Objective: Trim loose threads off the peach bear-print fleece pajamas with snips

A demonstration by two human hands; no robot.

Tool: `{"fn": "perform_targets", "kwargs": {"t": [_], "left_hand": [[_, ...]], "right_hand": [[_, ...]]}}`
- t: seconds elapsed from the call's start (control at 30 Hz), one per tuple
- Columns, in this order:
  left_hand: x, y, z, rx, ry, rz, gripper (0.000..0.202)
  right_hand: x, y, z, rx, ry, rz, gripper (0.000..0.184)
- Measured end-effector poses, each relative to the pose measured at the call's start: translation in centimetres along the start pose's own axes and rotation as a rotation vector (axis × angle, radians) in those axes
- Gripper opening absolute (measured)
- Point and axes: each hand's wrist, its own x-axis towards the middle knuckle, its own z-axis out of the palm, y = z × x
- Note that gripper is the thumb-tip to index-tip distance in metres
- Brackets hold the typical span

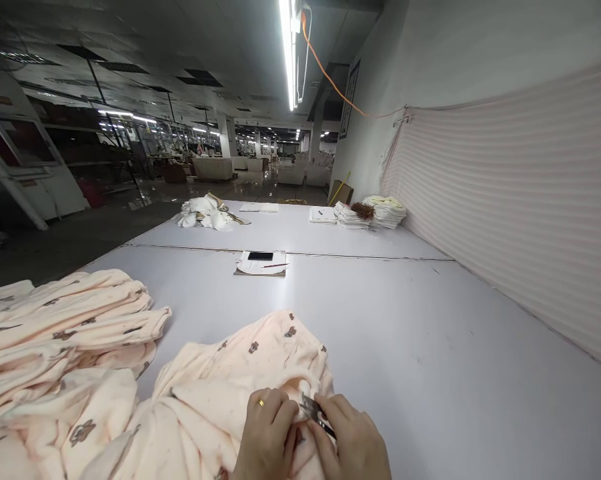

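A pale pink garment (250, 360) printed with small brown figures lies bunched at the near side of the table. My left hand (267, 433) is closed, pinching a fold of it. In my right hand (353, 437) is a pair of thread snips (316, 411), gripped between thumb and fingers. The blades point up and left, next to the cloth and close to my left fingertips. Whether they touch a thread is too small to tell.
A heap of the same pink cloth (65, 327) lies at left. Farther off are a clipboard (250, 267) with a phone (261, 256), white scraps (207, 212) and stacked white pieces (387, 215). A striped cloth (510, 193) hangs along the right wall.
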Motion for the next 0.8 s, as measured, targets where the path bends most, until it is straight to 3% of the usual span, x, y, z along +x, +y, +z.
{"fn": "perform_targets", "kwargs": {"t": [0.17,0.3,0.37,0.63,0.73,0.8], "left_hand": [[-0.6,-0.3,0.7,-0.001,0.04,0.048,0.022],[-0.5,-0.3,0.5,0.01,-0.026,0.061,0.023],[-0.3,-0.3,0.3,-0.01,-0.001,0.058,0.023],[0.2,0.2,0.1,-0.003,0.044,0.068,0.023],[0.1,0.2,0.2,0.012,0.051,0.092,0.025],[0.1,0.2,0.3,0.004,0.048,0.088,0.025]], "right_hand": [[0.4,0.0,-1.3,-0.088,-0.084,-0.038,0.02],[0.8,-0.3,-1.9,0.106,-0.087,0.175,0.02],[0.6,-0.3,-1.9,0.199,-0.099,0.23,0.019],[-0.3,0.2,-1.2,-0.106,-0.146,0.009,0.021],[-0.2,0.3,-1.2,-0.102,-0.163,0.023,0.022],[0.0,0.3,-1.0,0.01,-0.154,0.116,0.022]]}}
